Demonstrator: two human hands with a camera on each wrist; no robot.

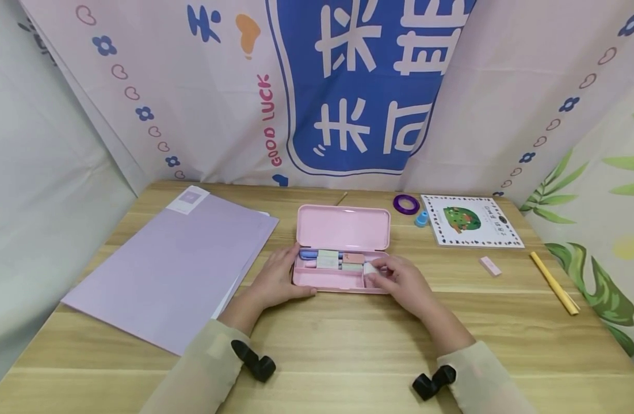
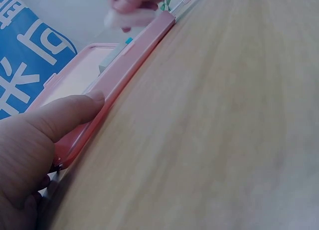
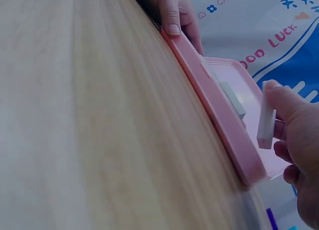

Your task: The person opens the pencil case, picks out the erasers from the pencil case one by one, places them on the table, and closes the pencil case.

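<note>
Two fingers [image 3: 279, 98] and the thumb of the right hand [image 1: 405, 283] pinch a small white eraser [image 3: 265, 126], holding it on edge just above the right end of the open pink pencil case [image 1: 343, 253]. The left hand [image 1: 275, 279] rests at the case's left end, its thumb [image 2: 65, 115] pressed flat along the front rim and the other fingers curled round the end wall. The case lies at the middle of the table [image 1: 348, 345], its lid [image 1: 343, 227] folded back flat behind the tray. Inside the tray, along the rear, lie a blue pen [image 1: 309, 253], a pink pen beneath it, and several small pastel blocks [image 1: 328, 259]; the front compartment shows bare pink floor. Left of the case lies a lilac folder [image 1: 177, 270]. To the right, well apart from the case, lie a purple tape roll [image 1: 406, 203], a small blue item [image 1: 422, 218], an illustrated booklet [image 1: 469, 221], a pink eraser [image 1: 490, 265] and a yellow pencil [image 1: 554, 283]. A printed cloth [image 1: 348, 86] hangs behind the table.
</note>
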